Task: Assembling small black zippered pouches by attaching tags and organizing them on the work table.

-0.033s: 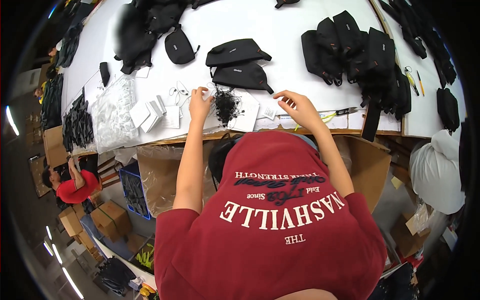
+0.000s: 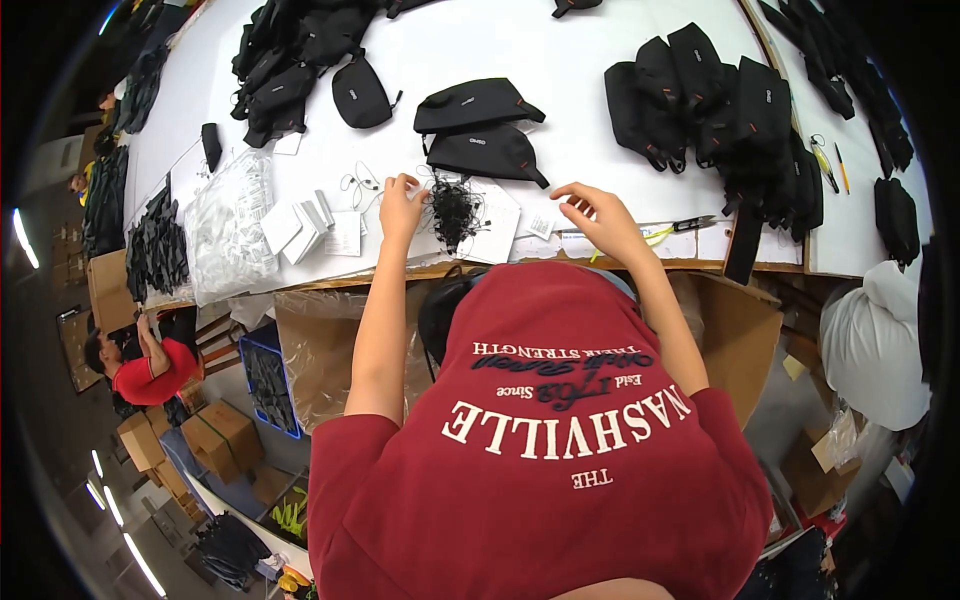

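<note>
Over the table's near edge, my left hand (image 2: pixel 402 205) hovers just left of a tangled heap of thin black cords (image 2: pixel 455 212). Its fingers are bent and apart, with nothing seen in them. My right hand (image 2: pixel 603 217) is to the right of the heap, fingers loosely curled and apart, holding nothing visible. Beneath the cords lies a white sheet (image 2: pixel 497 222), and a small white card (image 2: pixel 541 226) sits beside my right hand. Beyond the heap, two black zip pouches lie together, a nearer pouch (image 2: pixel 483 152) and a farther pouch (image 2: pixel 475 104).
Left of my hands are white folded leaflets (image 2: pixel 300 226), loose cords (image 2: pixel 360 184) and a pile of clear plastic bags (image 2: pixel 232 230). Black pouches (image 2: pixel 690 90) are heaped at right, near a dark-handled cutter (image 2: pixel 692 224). A person in red (image 2: pixel 155 370) works at far left.
</note>
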The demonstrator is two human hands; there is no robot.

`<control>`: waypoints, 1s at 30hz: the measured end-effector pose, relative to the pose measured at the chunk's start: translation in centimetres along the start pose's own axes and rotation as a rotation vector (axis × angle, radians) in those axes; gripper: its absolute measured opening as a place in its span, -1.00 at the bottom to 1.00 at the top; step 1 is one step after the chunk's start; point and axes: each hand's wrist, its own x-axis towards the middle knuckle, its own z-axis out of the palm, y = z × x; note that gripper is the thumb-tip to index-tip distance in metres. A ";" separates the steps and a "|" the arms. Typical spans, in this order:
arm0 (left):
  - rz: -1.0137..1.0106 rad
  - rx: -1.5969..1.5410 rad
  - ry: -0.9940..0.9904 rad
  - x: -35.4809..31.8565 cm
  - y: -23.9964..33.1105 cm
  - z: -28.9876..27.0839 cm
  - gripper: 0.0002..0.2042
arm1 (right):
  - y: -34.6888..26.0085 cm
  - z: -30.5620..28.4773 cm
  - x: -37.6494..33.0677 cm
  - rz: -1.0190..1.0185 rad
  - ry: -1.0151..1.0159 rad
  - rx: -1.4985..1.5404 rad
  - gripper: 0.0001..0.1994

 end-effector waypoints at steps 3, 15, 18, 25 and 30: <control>0.005 -0.003 0.012 0.4 -1.1 0.7 -0.79 | 0.6 -0.3 -0.9 0.025 0.024 0.029 -0.83; 0.020 -0.055 0.056 1.2 -0.2 1.5 -0.84 | 0.7 0.2 -1.2 0.014 0.014 0.056 -0.83; -0.079 -0.242 0.065 2.2 -1.4 0.3 -0.84 | 0.0 -0.1 -1.2 0.007 0.026 0.038 -0.82; -0.063 -1.036 -0.067 2.1 5.3 -7.8 -0.88 | -2.4 -1.6 -0.7 0.024 -0.036 0.330 -0.80; 0.160 -1.051 -0.145 0.2 12.5 -10.4 -0.92 | -6.4 -0.8 2.5 -0.104 -0.054 0.538 -0.73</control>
